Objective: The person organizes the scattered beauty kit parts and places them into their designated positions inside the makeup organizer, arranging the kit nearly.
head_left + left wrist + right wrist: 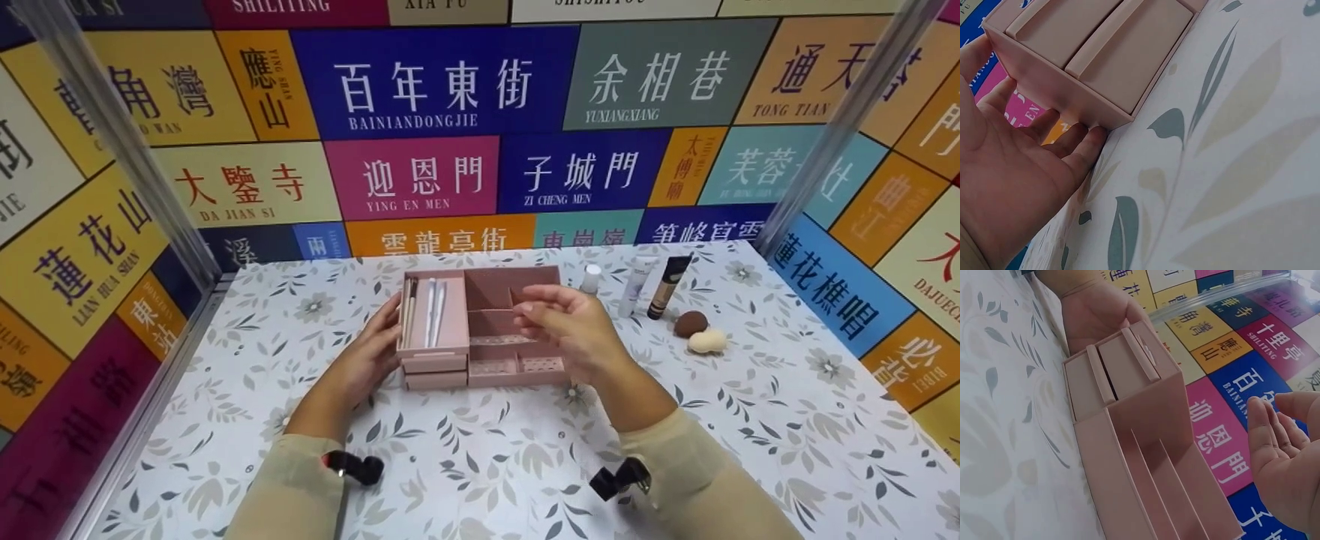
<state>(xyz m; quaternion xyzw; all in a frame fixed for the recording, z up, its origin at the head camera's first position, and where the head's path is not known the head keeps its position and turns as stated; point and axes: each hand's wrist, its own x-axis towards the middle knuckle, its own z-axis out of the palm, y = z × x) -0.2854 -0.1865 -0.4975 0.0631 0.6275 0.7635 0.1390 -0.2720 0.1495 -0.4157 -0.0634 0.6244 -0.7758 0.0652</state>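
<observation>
A pink desktop organizer (517,379) stands on the table, with two drawers (436,364) at its lower left and divided compartments on its right. Slim white sticks (436,311) and brownish ones (408,311) lie in its top left tray. My left hand (369,360) is at the organizer's left side; in the left wrist view its extended fingertips (1095,135) touch the side wall. Over the right compartments hovers my right hand (577,326), fingers loosely bent. The right wrist view shows nothing between its thumb and fingers (1266,439), apart from the organizer.
Right of the organizer stand a small white-capped bottle (591,277), a pale tube (636,289) and a black-and-tan tube (667,285). A brown makeup sponge (690,324) and a cream one (707,342) lie nearby. Printed panels rise behind the flowered tabletop (465,480).
</observation>
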